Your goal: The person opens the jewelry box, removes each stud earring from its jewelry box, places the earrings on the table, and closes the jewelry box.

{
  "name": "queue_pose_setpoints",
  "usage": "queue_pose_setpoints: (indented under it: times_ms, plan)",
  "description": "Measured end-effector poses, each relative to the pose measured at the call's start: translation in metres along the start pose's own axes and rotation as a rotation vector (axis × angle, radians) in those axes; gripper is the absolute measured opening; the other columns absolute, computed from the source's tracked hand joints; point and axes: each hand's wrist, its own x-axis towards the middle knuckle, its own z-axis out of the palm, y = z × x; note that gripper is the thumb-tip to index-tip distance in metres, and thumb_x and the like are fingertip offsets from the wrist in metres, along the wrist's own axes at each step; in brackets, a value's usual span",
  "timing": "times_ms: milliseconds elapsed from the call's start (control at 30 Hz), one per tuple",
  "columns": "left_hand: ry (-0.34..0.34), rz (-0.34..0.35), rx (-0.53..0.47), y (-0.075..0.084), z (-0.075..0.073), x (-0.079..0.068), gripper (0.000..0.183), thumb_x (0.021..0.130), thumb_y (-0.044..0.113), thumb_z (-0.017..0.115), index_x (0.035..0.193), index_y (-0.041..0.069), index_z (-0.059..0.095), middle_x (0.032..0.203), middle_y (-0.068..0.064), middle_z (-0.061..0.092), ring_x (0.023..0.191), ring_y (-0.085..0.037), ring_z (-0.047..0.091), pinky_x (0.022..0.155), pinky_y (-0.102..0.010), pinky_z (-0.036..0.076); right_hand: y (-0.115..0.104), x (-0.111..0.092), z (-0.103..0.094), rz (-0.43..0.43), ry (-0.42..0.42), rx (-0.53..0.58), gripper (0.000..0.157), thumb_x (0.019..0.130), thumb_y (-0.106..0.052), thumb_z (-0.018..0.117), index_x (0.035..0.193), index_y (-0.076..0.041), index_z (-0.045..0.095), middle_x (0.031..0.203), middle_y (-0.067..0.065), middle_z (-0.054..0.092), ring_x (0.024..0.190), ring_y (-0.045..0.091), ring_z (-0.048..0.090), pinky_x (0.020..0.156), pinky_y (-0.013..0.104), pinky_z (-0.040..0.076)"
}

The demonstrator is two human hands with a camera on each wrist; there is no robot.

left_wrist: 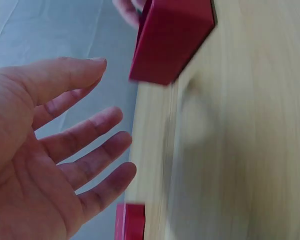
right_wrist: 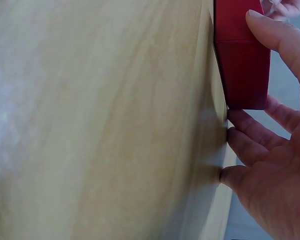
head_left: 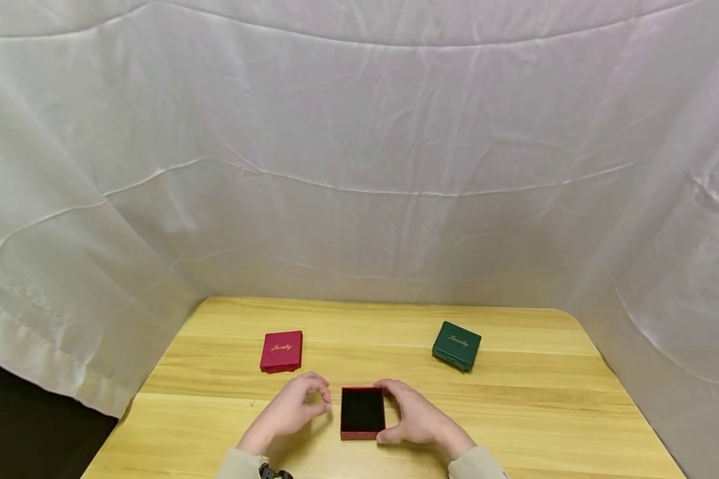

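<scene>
At the near side of the picture, two light sleeves (head_left: 239,464) come in over the table (head_left: 545,399), with a dark band (head_left: 273,472) at the left wrist. The left hand (head_left: 292,404) is empty, its fingers loosely bent and parted, just beside the left wall of a black-lined box (head_left: 359,436) and not touching it. The right hand (head_left: 416,414) grasps that box at its right side, thumb on the near corner and a fingertip at the far one. The box sits about midway between the table's left and right edges, nearer the person than the other two boxes; its walls are red, and a black lining (head_left: 362,409) fills the inside.

Farther off, a crimson box (head_left: 281,351) lies toward the table's far left corner, gold script on its top. A green box (head_left: 457,346), also with gold script, lies toward the far right corner, turned at an angle to the far edge. Beyond that edge hangs a pale, creased curtain (head_left: 359,233), continuing along both sides.
</scene>
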Motion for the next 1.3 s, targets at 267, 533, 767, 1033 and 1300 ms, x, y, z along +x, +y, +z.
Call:
queue_pose_setpoints:
  times_ms: [267, 533, 767, 1033, 1300]
  plan:
    - [0.043, -0.015, 0.043, -0.018, -0.022, -0.018, 0.008, 0.088, 0.013, 0.072, 0.083, 0.012, 0.066, 0.112, -0.015, 0.063, 0.109, -0.037, 0.056, 0.096, -0.062, 0.041, 0.002, 0.001, 0.001, -0.008, -0.001, -0.006, 0.085, 0.068, -0.035, 0.087, 0.139, -0.012, 0.048, 0.133, -0.002, 0.053, 0.125, 0.021, 0.047, 0.107, 0.050, 0.036]
    - [0.125, -0.074, 0.103, -0.036, -0.043, -0.036, 0.011, 0.085, 0.005, 0.073, 0.081, 0.013, 0.066, 0.111, -0.016, 0.063, 0.107, -0.039, 0.058, 0.095, -0.061, 0.042, 0.002, 0.001, 0.000, -0.005, -0.001, -0.004, 0.085, 0.068, -0.035, 0.087, 0.140, -0.011, 0.047, 0.134, -0.001, 0.053, 0.126, 0.022, 0.047, 0.107, 0.051, 0.036]
    - [0.163, -0.157, 0.145, -0.049, -0.057, -0.050, 0.012, 0.082, 0.005, 0.074, 0.079, 0.011, 0.065, 0.110, -0.015, 0.064, 0.107, -0.038, 0.058, 0.096, -0.058, 0.044, 0.001, 0.001, 0.000, -0.001, -0.004, 0.003, 0.084, 0.069, -0.035, 0.087, 0.139, -0.011, 0.048, 0.134, -0.001, 0.053, 0.126, 0.021, 0.047, 0.107, 0.050, 0.036]
    - [0.188, -0.250, 0.141, -0.059, -0.061, -0.055, 0.017, 0.079, 0.001, 0.077, 0.074, 0.010, 0.063, 0.111, -0.015, 0.063, 0.105, -0.037, 0.058, 0.097, -0.057, 0.043, 0.001, 0.000, 0.000, 0.000, -0.003, -0.004, 0.084, 0.069, -0.035, 0.087, 0.139, -0.012, 0.048, 0.133, -0.002, 0.053, 0.125, 0.021, 0.047, 0.107, 0.050, 0.036]
    - [0.184, -0.274, 0.168, -0.063, -0.059, -0.053, 0.016, 0.079, 0.000, 0.077, 0.075, 0.010, 0.065, 0.102, -0.007, 0.063, 0.097, -0.030, 0.060, 0.092, -0.053, 0.047, 0.002, 0.001, 0.001, -0.002, -0.001, -0.002, 0.084, 0.069, -0.035, 0.087, 0.139, -0.012, 0.048, 0.134, -0.002, 0.053, 0.126, 0.021, 0.046, 0.108, 0.050, 0.035]
